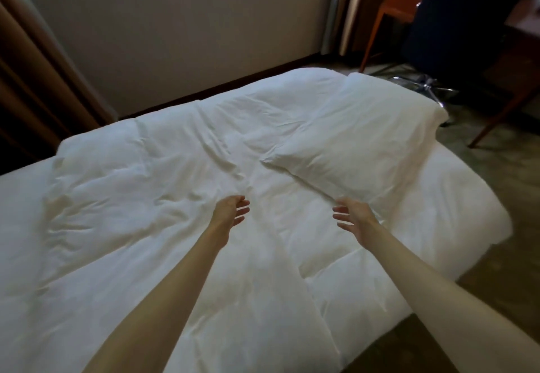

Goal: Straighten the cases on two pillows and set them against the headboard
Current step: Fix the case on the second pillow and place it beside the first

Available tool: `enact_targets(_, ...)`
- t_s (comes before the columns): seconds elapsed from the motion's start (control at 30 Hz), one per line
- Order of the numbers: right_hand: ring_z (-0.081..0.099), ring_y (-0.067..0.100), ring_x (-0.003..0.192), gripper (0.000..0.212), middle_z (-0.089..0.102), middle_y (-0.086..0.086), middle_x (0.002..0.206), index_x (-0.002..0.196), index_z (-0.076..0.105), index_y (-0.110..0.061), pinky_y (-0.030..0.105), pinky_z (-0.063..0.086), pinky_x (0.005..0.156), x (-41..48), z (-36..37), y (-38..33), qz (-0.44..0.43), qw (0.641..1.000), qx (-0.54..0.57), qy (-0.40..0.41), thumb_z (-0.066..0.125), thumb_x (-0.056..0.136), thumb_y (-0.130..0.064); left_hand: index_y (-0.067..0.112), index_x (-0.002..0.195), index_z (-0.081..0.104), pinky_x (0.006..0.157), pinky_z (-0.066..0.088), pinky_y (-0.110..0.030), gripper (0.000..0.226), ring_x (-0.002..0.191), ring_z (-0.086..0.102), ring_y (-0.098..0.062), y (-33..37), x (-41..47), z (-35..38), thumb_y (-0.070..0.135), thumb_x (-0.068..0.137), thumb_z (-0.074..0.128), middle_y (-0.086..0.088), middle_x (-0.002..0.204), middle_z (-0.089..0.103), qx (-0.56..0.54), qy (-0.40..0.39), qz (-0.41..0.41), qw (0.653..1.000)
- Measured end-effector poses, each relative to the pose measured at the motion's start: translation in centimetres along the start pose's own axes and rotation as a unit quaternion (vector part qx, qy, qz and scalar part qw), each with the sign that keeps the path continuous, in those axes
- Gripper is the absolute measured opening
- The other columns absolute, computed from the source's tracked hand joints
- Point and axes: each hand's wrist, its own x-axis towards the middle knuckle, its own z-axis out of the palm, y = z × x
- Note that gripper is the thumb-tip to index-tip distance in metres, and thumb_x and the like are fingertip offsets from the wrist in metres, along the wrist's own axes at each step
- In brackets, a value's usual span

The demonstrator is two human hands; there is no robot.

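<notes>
Both forearms out; I see left hand (230, 211) and right hand (352, 217) spread open, empty, above duvet (146, 197), pillow (356, 138) just beyond right.

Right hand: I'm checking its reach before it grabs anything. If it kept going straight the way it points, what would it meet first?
Probably the near edge of the pillow; the right hand is open just short of it, though depth is unclear.

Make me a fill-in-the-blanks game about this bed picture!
1. The pillow lies on a bed covered in ____ bedding.
2. Both hands are ____, holding nothing.
3. The hand nearest the pillow is the ____ hand.
4. The left hand hovers over the ____.

Answers: white; open; right; duvet
</notes>
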Motion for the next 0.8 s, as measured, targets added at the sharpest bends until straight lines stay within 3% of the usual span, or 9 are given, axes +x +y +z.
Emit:
enact_targets(0.17,0.046,0.018,0.064,0.012,0.047,0.004,0.074,0.103,0.051,-0.009,0.029,0.038,0.059,6.8,-6.7,-1.7,0.004,0.996,0.036,0.083,0.050,0.093,-0.015,0.005,0.114,0.059,0.086,0.046,-0.035,0.028,0.099,0.062,-0.023,1.3,4.6,8.1,0.019,0.096,0.044,-0.010,0.109,0.065,0.049,-0.001,0.018,0.999)
enact_targets(0.3,0.038,0.016,0.056,0.004,0.041,0.003,0.067,0.088,0.050,-0.012,0.027,0.031,0.053,13.2,-11.9,-4.3,0.010,0.993,0.055,0.106,0.050,0.092,-0.014,0.005,0.116,0.058,0.087,0.044,-0.034,0.028,0.101,0.060,-0.023,2.9,8.5,15.4,0.020,0.098,0.043,-0.010,0.111,0.062,0.079,0.007,0.039,0.996)
enact_targets(0.37,0.038,0.014,0.056,0.013,0.041,0.001,0.067,0.078,0.049,-0.017,0.026,0.032,0.052,16.7,-14.5,-5.6,0.018,0.993,0.051,0.105,0.050,0.091,-0.016,0.008,0.110,0.058,0.084,0.043,-0.033,0.023,0.097,0.059,-0.023,3.8,10.6,19.2,0.018,0.097,0.042,-0.010,0.108,0.061,0.094,0.010,0.038,0.995)
enact_targets(0.43,0.040,0.015,0.059,0.003,0.042,0.001,0.069,0.089,0.051,-0.015,0.027,0.034,0.053,19.7,-16.7,-6.7,0.018,0.992,0.047,0.113,0.051,0.091,-0.017,0.010,0.107,0.056,0.078,0.044,-0.029,0.019,0.091,0.059,-0.020,4.6,12.4,22.2,0.017,0.097,0.042,-0.009,0.107,0.060,0.109,0.004,0.038,0.993)
enact_targets(0.53,0.043,0.015,0.062,0.014,0.044,0.002,0.075,0.102,0.048,-0.015,0.028,0.036,0.055,24.8,-19.8,-8.2,0.013,0.989,0.045,0.140,0.053,0.090,-0.020,0.011,0.105,0.056,0.067,0.044,-0.021,0.017,0.080,0.059,-0.013,5.7,15.8,26.3,0.016,0.096,0.043,-0.008,0.106,0.060,0.146,0.002,0.049,0.988)
enact_targets(0.6,0.040,0.014,0.061,0.017,0.042,0.002,0.077,0.099,0.044,-0.016,0.027,0.034,0.052,28.4,-21.5,-9.2,0.016,0.987,0.049,0.153,0.055,0.088,-0.022,0.009,0.106,0.058,0.077,0.049,-0.025,0.019,0.087,0.061,-0.018,6.5,18.6,28.6,0.015,0.095,0.044,-0.011,0.111,0.062,0.184,0.004,0.055,0.981)
enact_targets(0.63,0.044,0.016,0.065,0.021,0.045,0.003,0.083,0.103,0.044,-0.015,0.028,0.038,0.056,29.7,-22.0,-9.3,0.020,0.986,0.047,0.156,0.056,0.088,-0.024,0.008,0.109,0.060,0.089,0.049,-0.032,0.022,0.097,0.061,-0.023,6.7,19.8,29.1,0.018,0.094,0.046,-0.012,0.117,0.062,0.213,0.006,0.056,0.975)
enact_targets(0.7,0.055,0.027,0.099,0.046,0.050,0.010,0.112,0.126,0.042,-0.008,0.038,0.049,0.084,32.9,-23.4,-9.8,0.032,0.983,0.041,0.175,0.058,0.087,-0.028,0.007,0.120,0.059,0.105,0.040,-0.042,0.033,0.116,0.056,-0.029,7.4,22.9,30.7,0.024,0.094,0.048,-0.013,0.128,0.059,0.285,0.014,0.057,0.957)
enact_targets(0.8,0.041,0.036,0.132,0.073,0.038,0.015,0.147,0.143,0.026,-0.006,0.049,0.038,0.108,36.5,-24.6,-10.3,0.054,0.980,0.045,0.188,0.062,0.085,-0.034,0.009,0.133,0.050,0.107,0.035,-0.038,0.043,0.127,0.047,-0.029,8.6,26.7,32.7,0.029,0.095,0.049,-0.014,0.140,0.050,0.339,0.021,0.064,0.938)
